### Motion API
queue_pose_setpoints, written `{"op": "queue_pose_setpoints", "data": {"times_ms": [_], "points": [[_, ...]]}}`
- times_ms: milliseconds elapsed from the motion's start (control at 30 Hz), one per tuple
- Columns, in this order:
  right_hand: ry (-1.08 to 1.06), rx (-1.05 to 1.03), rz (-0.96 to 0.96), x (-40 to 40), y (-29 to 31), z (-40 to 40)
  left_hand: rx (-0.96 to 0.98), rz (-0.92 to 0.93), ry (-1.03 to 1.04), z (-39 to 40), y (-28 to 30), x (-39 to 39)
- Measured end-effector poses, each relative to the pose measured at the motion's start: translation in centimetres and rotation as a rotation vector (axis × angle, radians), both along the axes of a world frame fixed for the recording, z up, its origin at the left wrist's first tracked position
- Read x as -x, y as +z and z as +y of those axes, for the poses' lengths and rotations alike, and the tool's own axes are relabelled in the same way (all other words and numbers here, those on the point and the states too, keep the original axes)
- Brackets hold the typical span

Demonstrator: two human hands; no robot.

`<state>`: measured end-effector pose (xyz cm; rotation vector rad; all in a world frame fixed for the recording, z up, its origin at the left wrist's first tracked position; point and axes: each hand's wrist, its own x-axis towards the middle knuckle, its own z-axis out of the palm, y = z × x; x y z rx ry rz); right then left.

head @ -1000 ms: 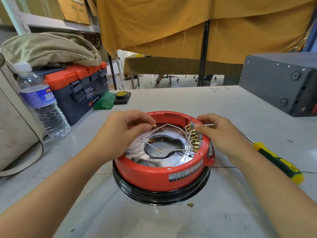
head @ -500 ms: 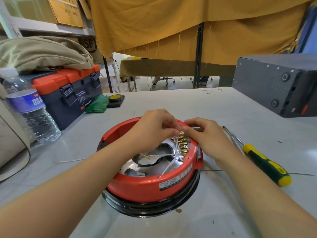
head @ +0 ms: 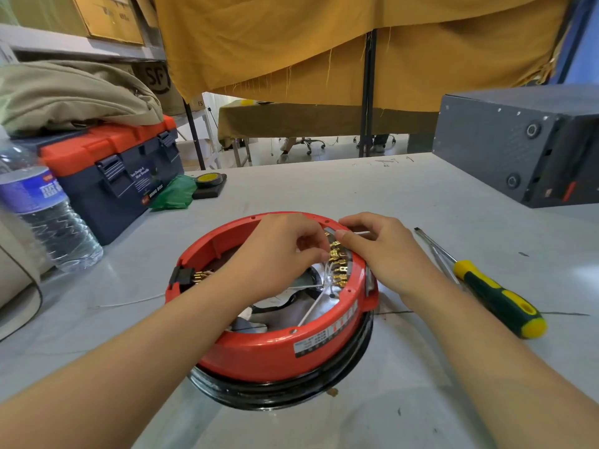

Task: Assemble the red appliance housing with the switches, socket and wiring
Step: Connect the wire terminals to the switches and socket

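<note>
The round red housing stands open side up on a black ring in the middle of the table. Along its right inner wall runs a row of gold terminals. White wires cross its metal floor. My left hand reaches across the housing and pinches a white wire end at the top of the terminal row. My right hand lies on the right rim, thumb and fingers pinching at the same terminals. A black socket with gold pins sits in the left wall.
A green and yellow screwdriver lies to the right of the housing. A dark metal box stands at the back right. To the left are a water bottle, a blue and orange toolbox, a green cloth and a tape roll.
My left hand has moved from the housing's far left rim across to the terminal row on the right, bringing the wire end. My right hand stayed at the rim. The view shifted closer.
</note>
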<state>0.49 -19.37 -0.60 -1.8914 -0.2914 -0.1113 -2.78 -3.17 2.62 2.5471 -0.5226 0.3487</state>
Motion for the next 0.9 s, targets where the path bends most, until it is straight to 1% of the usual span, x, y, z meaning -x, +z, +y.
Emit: {"op": "queue_pose_setpoints", "data": {"times_ms": [333, 900], "points": [[-0.003, 0.01, -0.008, -0.03, -0.04, 0.03, 0.062, 0.048, 0.0, -0.29, -0.16, -0.17], [-0.01, 0.001, -0.016, -0.15, -0.23, 0.1, 0.032, 0.016, -0.023, -0.38, -0.32, -0.28]]}}
